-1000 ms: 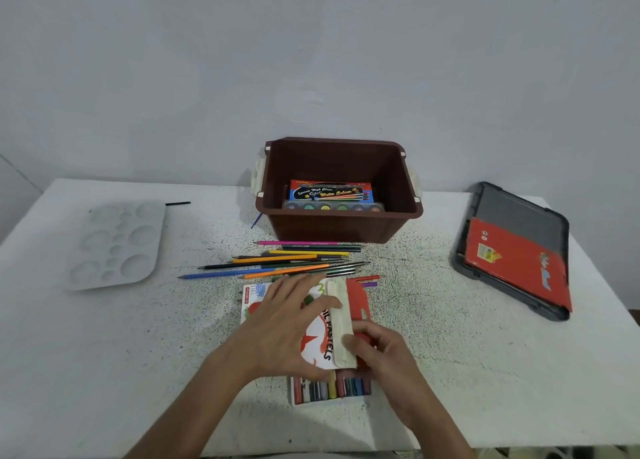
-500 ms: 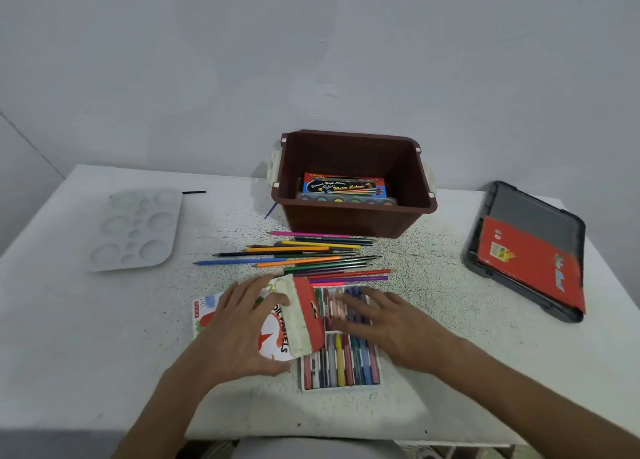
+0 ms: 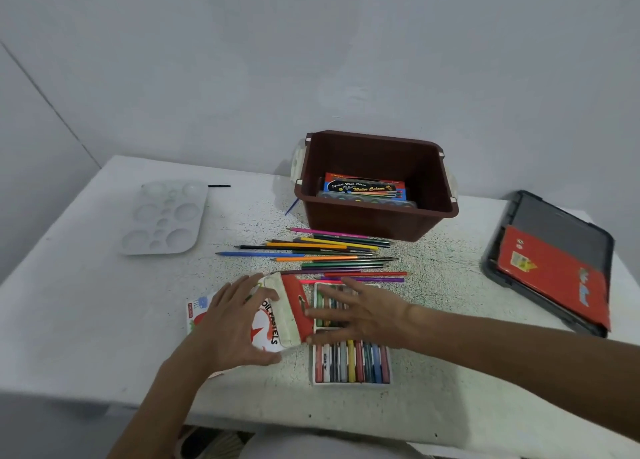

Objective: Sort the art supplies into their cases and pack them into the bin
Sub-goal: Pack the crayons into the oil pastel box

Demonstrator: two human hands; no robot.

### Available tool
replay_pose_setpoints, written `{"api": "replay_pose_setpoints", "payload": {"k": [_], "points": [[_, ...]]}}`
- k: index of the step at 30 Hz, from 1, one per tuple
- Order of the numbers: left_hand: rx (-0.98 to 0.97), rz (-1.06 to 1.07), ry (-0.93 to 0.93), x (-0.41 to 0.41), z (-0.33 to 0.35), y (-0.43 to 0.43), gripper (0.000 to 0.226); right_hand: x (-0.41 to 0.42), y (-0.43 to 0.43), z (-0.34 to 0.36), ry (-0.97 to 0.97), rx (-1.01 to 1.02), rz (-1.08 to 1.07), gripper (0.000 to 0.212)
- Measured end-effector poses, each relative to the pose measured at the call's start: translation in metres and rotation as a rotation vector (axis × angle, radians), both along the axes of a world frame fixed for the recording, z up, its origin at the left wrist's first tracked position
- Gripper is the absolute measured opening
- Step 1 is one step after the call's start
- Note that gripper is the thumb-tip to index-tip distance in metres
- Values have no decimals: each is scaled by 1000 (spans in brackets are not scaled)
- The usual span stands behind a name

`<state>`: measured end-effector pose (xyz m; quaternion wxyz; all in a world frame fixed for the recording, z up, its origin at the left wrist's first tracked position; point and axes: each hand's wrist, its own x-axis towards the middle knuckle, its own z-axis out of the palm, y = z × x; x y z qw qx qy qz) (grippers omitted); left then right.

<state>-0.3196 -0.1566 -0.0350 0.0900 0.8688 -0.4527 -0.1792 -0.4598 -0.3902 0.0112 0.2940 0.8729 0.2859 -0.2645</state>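
Left hand (image 3: 235, 323) lies over the pastel sleeve (image 3: 280, 320), a red-and-white card box w/ "OIL PASTELS" print, at the near middle of the counter (image 3: 86, 303). Its grip clamps the sleeve: fingers draped over the far edge, thumb hooked at the near edge. The sleeve's right end sits against the left side of the pastel tray (image 3: 349, 382).

Right hand (image 3: 363, 311) lies flat on the far half of that tray, grip spread, fingers straight and pressing on the pastels (image 3: 353, 358). The near half of the row shows: sticks side by side, mixed colours.

Just beyond the tray, loose colour pencils (image 3: 322, 251) lie roughly parallel, left to right, btwn tray and bin (image 3: 377, 223). The brown bin stands far centre w/ a watercolour set (image 3: 363, 187) at its bottom. A thin blue stick (image 3: 291, 206) lies by the bin's left wall.

Far left: white paint palette (image 3: 166, 216), w/ a short black stick (image 3: 219, 186) just beside its far right corner. Right edge of the counter: dark lid (image 3: 561, 226) w/ a flat red case (image 3: 554, 278) lying on it.
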Motion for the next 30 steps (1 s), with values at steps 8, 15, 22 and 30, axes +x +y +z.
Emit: {"api": "replay_pose_setpoints", "payload": {"k": [8, 15, 22, 30], "points": [[10, -6, -3, 2, -1, 4, 100, -10, 1, -8, -27, 56, -26, 127], [23, -89, -24, -8, 2, -6, 100, -33, -26, -3, 75, 172, -272, 137], [5, -236, -14, -20, 1, -22, 98, -58, -61, 5, 30, 317, -582, 123], [22, -321, -2, -22, -1, -46, 99, -69, -66, 6, -96, 384, -696, 107]]}}
